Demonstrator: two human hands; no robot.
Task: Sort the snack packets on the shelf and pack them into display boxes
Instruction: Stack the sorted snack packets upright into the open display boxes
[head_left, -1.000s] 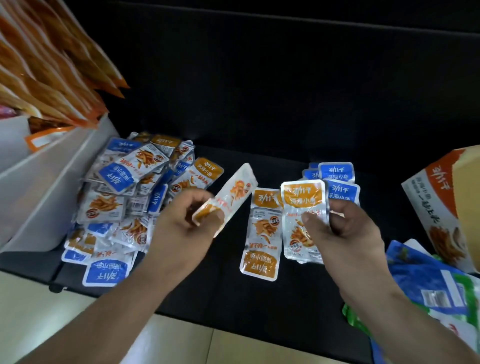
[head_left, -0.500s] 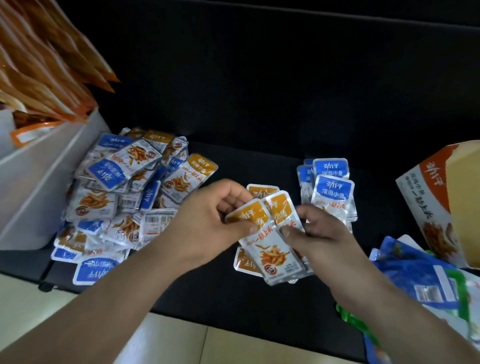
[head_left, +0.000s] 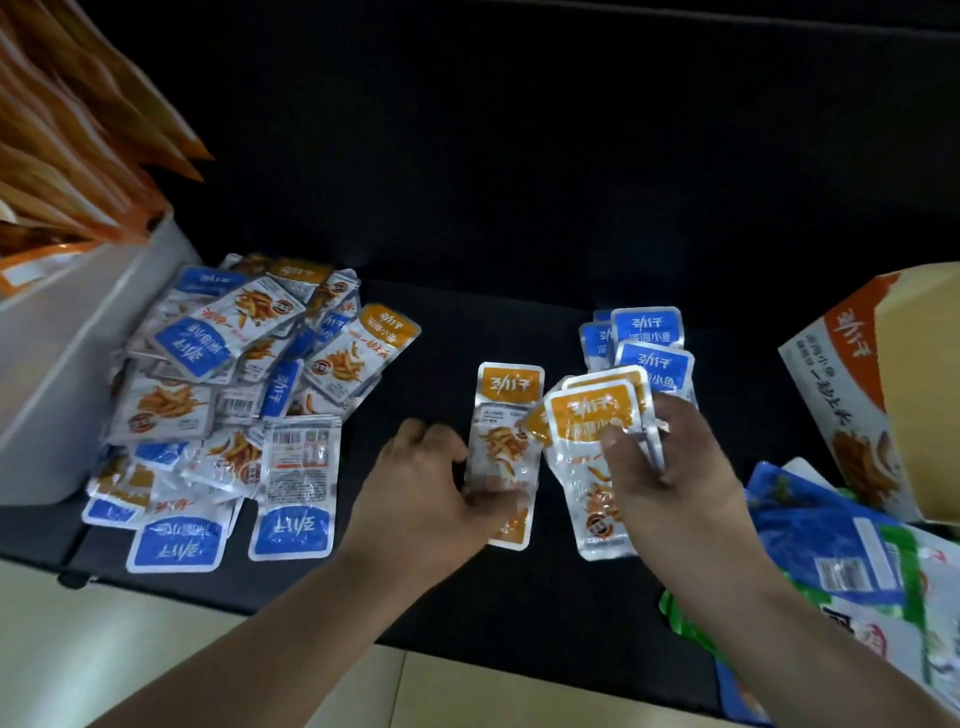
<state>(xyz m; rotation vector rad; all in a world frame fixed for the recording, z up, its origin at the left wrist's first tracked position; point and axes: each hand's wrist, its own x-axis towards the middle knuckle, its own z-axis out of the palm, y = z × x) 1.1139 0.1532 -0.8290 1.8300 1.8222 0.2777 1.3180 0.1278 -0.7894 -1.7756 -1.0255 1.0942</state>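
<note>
A mixed heap of blue and orange snack packets (head_left: 228, 395) lies on the dark shelf (head_left: 467, 322) at the left. My right hand (head_left: 660, 467) grips a small stack of orange packets (head_left: 597, 441), held a little above the shelf. My left hand (head_left: 431, 483) pinches the lower left edge of a single orange packet (head_left: 506, 415) that lies flat at the centre. Behind the right hand sits a small pile of blue packets (head_left: 647, 338). An orange display box (head_left: 883, 395) stands at the right edge.
A white bin (head_left: 67, 364) holding large orange bags (head_left: 78, 130) stands at the far left. Big blue and green bags (head_left: 831, 561) lie at the lower right, under my right forearm. The shelf's front edge runs along the bottom, with pale floor below.
My left hand passed its orange packet into the right hand's stack, then dropped to the single orange packet lying on the shelf. The right hand's stack has swung more upright.
</note>
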